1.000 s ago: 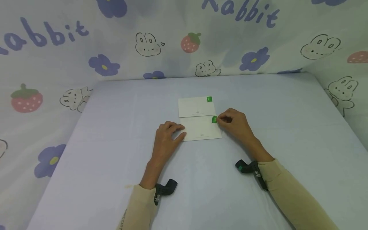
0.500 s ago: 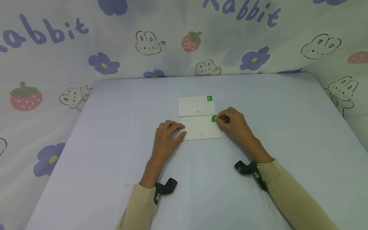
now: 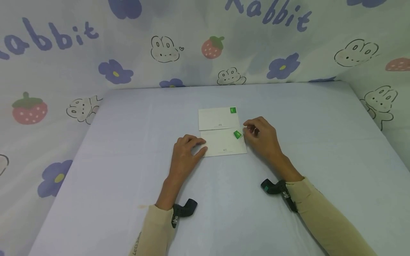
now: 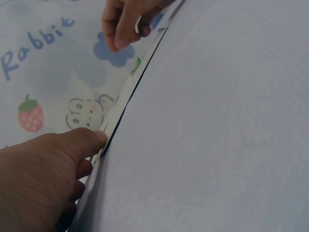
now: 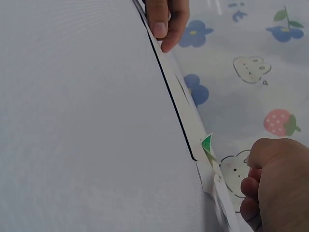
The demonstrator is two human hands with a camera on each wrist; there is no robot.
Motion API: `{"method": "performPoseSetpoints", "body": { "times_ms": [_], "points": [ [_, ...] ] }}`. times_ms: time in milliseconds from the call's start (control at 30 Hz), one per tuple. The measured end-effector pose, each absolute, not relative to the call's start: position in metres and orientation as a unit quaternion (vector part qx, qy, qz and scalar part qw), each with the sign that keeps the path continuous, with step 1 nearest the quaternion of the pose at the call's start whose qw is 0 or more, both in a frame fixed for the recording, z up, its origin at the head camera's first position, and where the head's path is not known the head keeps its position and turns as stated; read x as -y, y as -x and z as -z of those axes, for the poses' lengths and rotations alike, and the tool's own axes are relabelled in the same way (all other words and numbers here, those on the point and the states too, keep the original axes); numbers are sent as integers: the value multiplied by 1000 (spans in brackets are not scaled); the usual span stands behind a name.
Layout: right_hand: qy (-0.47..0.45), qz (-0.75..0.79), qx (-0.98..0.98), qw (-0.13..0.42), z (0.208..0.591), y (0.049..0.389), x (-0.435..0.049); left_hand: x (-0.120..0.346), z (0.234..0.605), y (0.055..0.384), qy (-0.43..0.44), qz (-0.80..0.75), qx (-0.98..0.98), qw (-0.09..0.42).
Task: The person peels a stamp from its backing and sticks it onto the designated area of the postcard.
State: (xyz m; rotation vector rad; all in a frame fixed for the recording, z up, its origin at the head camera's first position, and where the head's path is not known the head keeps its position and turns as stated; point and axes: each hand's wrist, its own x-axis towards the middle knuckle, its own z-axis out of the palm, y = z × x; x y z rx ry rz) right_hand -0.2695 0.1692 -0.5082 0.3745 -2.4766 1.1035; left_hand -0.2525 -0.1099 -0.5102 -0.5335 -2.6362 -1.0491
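Two white postcards lie one behind the other in the head view. The far postcard has a square green stamp at its upper right corner. On the near postcard, a second green stamp sits askew near the upper right corner; in the right wrist view this stamp stands partly up from the surface. My left hand rests its thumb and forefinger, spread apart, on the near postcard's left edge. My right hand hovers just right of the askew stamp, fingers loosely bent, holding nothing visible.
A pale cloth covers the table. Behind and at both sides hangs a curtain printed with rabbits, strawberries and flowers. Black wrist cameras, such as the left one, sit at the sleeve cuffs.
The near stamp has turned from nearly square with the corner to a diamond slant and shifted slightly left. My right hand has let go of it and drawn back a little. My left hand stays put.
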Motion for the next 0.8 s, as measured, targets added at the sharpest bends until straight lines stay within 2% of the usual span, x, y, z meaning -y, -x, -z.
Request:
{"method": "performPoseSetpoints", "body": {
  "times_ms": [267, 600, 800],
  "points": [
    [-174, -395, 881, 191, 510, 269, -168, 110, 511, 253, 184, 366, 903, 128],
    [-119, -373, 910, 135, 511, 269, -168, 110, 512, 252, 182, 364, 904, 126],
    [-117, -380, 910, 116, 512, 269, -168, 110, 511, 252, 183, 366, 903, 129]
  ]
}}
